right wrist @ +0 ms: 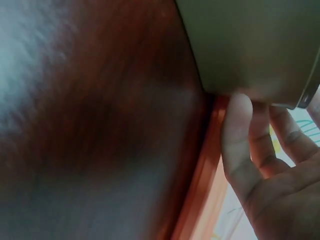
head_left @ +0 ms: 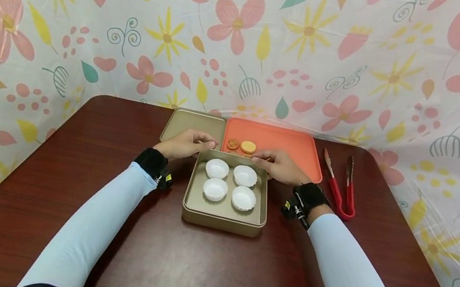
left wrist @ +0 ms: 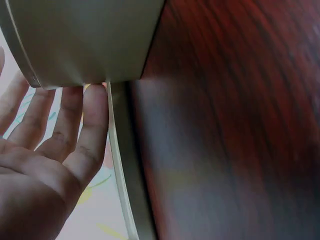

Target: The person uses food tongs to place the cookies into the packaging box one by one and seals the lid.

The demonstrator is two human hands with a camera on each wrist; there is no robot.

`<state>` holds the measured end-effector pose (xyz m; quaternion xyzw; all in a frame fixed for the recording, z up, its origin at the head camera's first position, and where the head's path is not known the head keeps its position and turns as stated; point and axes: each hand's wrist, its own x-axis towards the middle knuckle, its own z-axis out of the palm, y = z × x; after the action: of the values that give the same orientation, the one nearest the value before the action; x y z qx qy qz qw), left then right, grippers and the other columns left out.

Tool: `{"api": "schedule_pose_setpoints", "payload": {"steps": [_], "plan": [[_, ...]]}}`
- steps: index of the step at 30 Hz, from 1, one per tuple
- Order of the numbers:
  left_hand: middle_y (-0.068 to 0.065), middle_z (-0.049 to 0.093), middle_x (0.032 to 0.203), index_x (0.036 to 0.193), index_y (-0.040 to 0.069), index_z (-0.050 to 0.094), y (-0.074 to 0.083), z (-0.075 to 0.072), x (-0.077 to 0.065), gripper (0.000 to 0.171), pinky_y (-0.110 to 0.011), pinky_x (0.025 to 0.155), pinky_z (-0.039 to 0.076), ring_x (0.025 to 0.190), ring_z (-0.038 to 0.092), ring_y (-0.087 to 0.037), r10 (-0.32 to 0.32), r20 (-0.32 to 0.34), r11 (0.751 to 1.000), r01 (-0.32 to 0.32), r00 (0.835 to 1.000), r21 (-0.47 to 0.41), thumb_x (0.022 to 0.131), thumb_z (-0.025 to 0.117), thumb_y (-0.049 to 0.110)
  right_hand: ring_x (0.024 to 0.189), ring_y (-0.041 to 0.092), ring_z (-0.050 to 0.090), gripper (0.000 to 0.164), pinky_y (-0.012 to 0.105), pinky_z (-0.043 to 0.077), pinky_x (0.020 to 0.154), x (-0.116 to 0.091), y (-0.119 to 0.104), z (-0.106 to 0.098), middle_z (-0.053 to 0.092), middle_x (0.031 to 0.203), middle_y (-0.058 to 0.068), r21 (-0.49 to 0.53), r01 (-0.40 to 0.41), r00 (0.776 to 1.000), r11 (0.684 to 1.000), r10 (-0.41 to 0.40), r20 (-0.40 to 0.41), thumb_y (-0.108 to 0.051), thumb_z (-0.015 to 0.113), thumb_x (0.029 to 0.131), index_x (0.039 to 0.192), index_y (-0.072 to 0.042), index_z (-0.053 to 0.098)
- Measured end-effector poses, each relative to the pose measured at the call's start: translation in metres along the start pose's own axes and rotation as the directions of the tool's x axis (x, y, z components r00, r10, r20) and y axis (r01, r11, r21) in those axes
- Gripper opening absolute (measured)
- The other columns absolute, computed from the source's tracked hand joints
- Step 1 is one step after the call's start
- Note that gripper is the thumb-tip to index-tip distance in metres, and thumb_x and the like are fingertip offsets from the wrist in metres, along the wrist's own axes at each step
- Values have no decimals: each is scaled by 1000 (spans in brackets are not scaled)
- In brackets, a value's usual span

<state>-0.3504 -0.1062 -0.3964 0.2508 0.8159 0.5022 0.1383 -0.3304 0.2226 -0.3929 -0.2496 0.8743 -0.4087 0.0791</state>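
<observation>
We see the gold-coloured tin [head_left: 220,223] just on the near side of the left hand [head_left: 189,144] and right hand [head_left: 283,166], whose extended, unclenched fingers touch its far wall, left and right; inside sit four white cups [head_left: 215,189]

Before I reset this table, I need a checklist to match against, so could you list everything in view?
gold tin: 1, gold, middle of the table
paper cups: 4, white, inside the tin
flat tray or lid: 1, gold, back left
orange tray: 1, orange, behind the tin, to its right
cookies: 2 clear, brown and yellow, on the orange tray; more partly hidden by the tin
tongs: 1, red and silver, right side
table: 1, dark reddish-brown, under everything
cloth: white, flowered, around the table
sleeves: 2, light blue, on the forearms
wrist straps: 2, black, on the wrists
hands: 2, bare, at the tin's far corners
</observation>
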Motion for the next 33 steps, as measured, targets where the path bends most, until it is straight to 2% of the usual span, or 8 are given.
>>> {"api": "schedule_pose_setpoints", "payload": {"steps": [3, 8, 12, 15, 21, 28, 33], "plan": [[-15, 66, 131, 135, 2, 66, -1, 2, -1, 36, -30, 75, 58, 102, 60, -26, -13, 11, 999, 13, 1000, 40, 106, 60, 23, 83, 25, 65, 30, 41, 63, 62, -3, -1, 4, 70, 119, 11, 11, -5, 1000, 1000, 6, -18, -29, 61, 106, 125, -9, 73], [-13, 67, 124, 132, 2, 68, -3, 5, -2, 31, -27, 66, 58, 78, 55, -20, -24, 8, 997, 23, 1000, 80, 106, 59, 17, 70, 22, 62, 28, 32, 58, 56, -6, 1, 8, 70, 105, 12, -17, 18, 999, 1000, -19, -43, -24, 58, 107, 120, -5, 73], [-12, 68, 120, 130, 2, 70, -4, 5, -2, 29, -27, 64, 57, 70, 54, -16, -30, -14, 995, 31, 999, 91, 106, 60, 15, 70, 19, 63, 26, 31, 59, 57, -6, 3, 8, 72, 104, 11, -42, 12, 999, 999, -14, -52, -23, 57, 108, 118, -7, 75], [-13, 68, 119, 128, 2, 71, -3, 6, -3, 28, -28, 65, 59, 74, 56, -17, -52, -32, 996, 54, 998, 75, 105, 61, 15, 69, 18, 63, 25, 30, 58, 60, -5, 2, 8, 73, 106, 10, -72, 10, 998, 997, -14, -62, -23, 58, 107, 117, -8, 76], [-15, 68, 123, 126, 2, 71, 1, 6, -4, 27, -33, 71, 64, 97, 64, -24, -95, -56, 994, 97, 994, 43, 104, 63, 16, 60, 18, 59, 24, 28, 53, 59, -7, -3, 7, 74, 103, 11, -103, 16, 997, 995, -24, -80, -20, 60, 106, 116, -6, 77], [-15, 69, 122, 124, 2, 72, -1, 5, -4, 27, -34, 71, 64, 99, 65, -24, -81, -60, 996, 83, 995, 40, 104, 64, 16, 71, 24, 67, 25, 35, 61, 57, -8, -6, 6, 74, 111, 16, -66, 18, 998, 998, -22, -59, -18, 60, 106, 119, -3, 76], [-15, 70, 119, 124, 1, 72, 1, 6, -6, 26, -34, 70, 64, 98, 66, -25, -88, -69, 995, 91, 994, 39, 103, 64, 16, 74, 25, 69, 25, 34, 62, 58, -8, -5, 4, 75, 111, 16, -68, 29, 998, 997, -33, -52, -17, 61, 105, 119, -4, 76]]}}
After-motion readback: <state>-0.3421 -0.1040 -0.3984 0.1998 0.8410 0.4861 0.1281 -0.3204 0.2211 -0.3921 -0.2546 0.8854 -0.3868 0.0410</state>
